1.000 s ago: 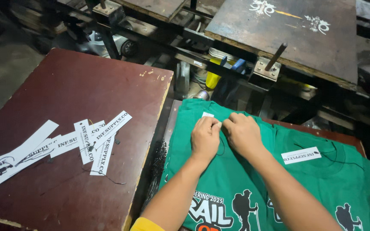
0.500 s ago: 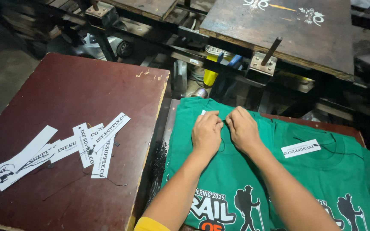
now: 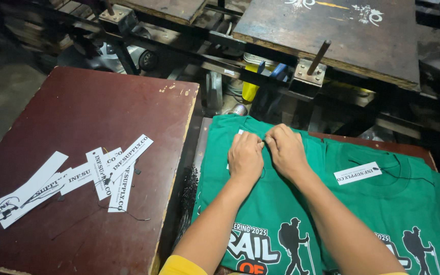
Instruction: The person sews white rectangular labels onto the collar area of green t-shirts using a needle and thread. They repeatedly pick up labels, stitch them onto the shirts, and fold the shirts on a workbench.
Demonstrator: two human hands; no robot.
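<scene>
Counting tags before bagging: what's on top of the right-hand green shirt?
One white paper tag lies near the collar of the right green shirt, with a thin black string. The person's right forearm covers the shirt's left edge, so anything there is hidden.

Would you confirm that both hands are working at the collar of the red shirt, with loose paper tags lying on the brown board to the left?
Not quite: the head view shows the shirt is green, not red. Both the left hand and right hand are at its collar, and the paper tags do lie on the brown board to the left.
</scene>
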